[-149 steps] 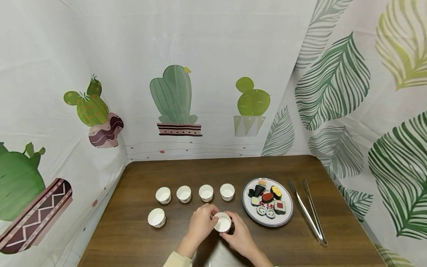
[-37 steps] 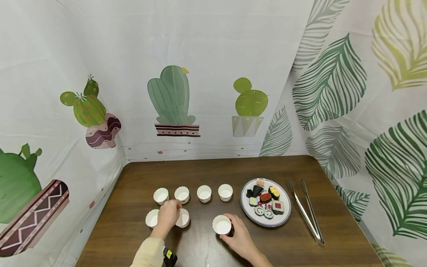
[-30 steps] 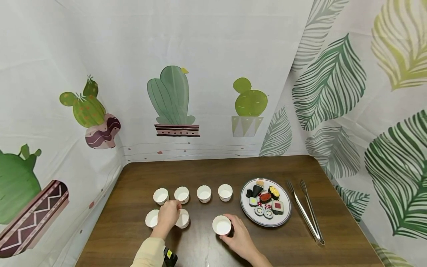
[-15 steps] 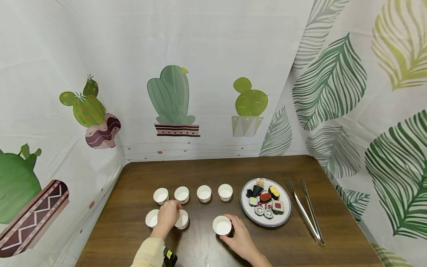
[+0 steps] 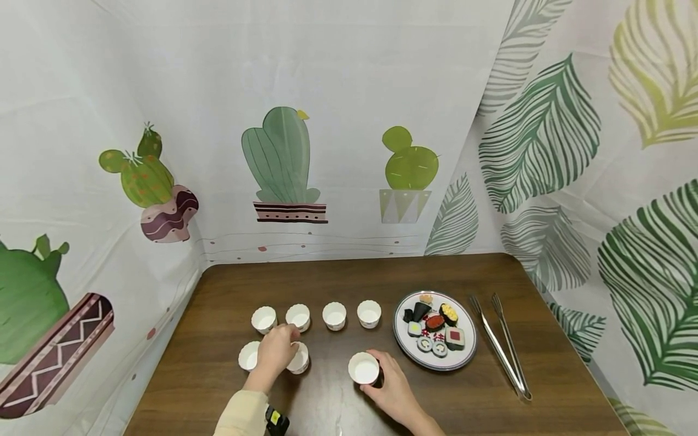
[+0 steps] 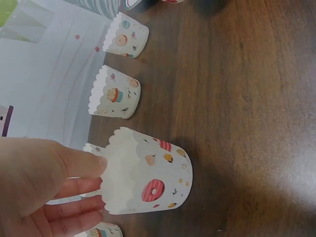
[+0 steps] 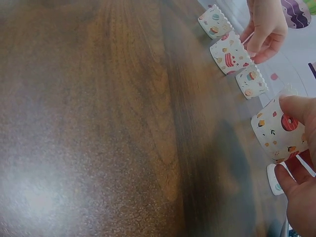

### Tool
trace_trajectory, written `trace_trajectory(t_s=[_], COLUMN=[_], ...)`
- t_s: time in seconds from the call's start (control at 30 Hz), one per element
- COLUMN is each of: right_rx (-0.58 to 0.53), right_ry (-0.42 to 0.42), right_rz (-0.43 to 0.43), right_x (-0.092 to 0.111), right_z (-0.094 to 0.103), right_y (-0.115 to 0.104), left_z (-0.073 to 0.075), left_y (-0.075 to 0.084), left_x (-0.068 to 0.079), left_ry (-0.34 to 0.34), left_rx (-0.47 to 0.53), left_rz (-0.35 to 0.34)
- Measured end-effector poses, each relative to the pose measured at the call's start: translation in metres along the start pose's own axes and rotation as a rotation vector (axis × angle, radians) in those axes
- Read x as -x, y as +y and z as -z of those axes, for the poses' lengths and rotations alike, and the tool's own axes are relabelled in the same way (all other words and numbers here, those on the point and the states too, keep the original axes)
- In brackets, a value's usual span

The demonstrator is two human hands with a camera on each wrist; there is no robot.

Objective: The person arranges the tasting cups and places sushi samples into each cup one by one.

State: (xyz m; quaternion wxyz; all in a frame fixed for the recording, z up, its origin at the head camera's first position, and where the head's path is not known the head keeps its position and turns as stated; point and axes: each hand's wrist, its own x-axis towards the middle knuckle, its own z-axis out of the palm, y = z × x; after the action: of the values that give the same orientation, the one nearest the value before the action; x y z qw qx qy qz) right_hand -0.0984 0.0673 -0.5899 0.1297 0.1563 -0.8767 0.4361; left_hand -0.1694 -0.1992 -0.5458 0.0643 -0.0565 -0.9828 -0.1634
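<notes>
In the head view my left hand (image 5: 277, 349) is at the second paper baking cup (image 5: 298, 358) of the front row. The left wrist view shows the thumb and fingers at the scalloped rim of this doughnut-printed baking cup (image 6: 153, 180), with a gap between thumb and fingers. My right hand (image 5: 394, 386) grips another white baking cup (image 5: 363, 368) by its side, mouth up, right of the front row. Close up in the right wrist view, that held cup (image 7: 276, 131) sits between thumb and fingers. My left hand partly covers the front-left baking cup (image 5: 248, 356).
Several baking cups, such as the rightmost one (image 5: 369, 314), stand in a back row. A round plate (image 5: 400, 345) of sushi-like pieces lies to the right, with metal tongs (image 5: 504, 351) beyond it on the brown table (image 5: 338, 406). Printed cloth hangs behind.
Five seconds ago both hands were together at one cup. Since then my left hand has moved left to a second front-row cup, which shifted slightly left; its fingers now spread a little. The right stays put.
</notes>
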Motion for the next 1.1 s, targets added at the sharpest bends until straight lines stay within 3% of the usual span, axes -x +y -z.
trace_trajectory(t_s=[0.4,0.63,1.1], right_rx=[-0.004,-0.001,0.000], right_ry=[-0.023,-0.023,-0.016], right_rz=[-0.016,-0.012,0.002], right_x=[0.000,0.000,0.000], right_z=[0.002,0.001,0.001], right_y=[-0.003,-0.002,-0.003], left_z=[0.018,0.026,0.030], left_y=[0.018,0.036,0.069], left_x=[0.002,0.002,0.004], left_ry=[0.011,0.053,0.047], left_rx=[0.002,0.013,0.067], left_rz=[-0.006,-0.070,-0.144])
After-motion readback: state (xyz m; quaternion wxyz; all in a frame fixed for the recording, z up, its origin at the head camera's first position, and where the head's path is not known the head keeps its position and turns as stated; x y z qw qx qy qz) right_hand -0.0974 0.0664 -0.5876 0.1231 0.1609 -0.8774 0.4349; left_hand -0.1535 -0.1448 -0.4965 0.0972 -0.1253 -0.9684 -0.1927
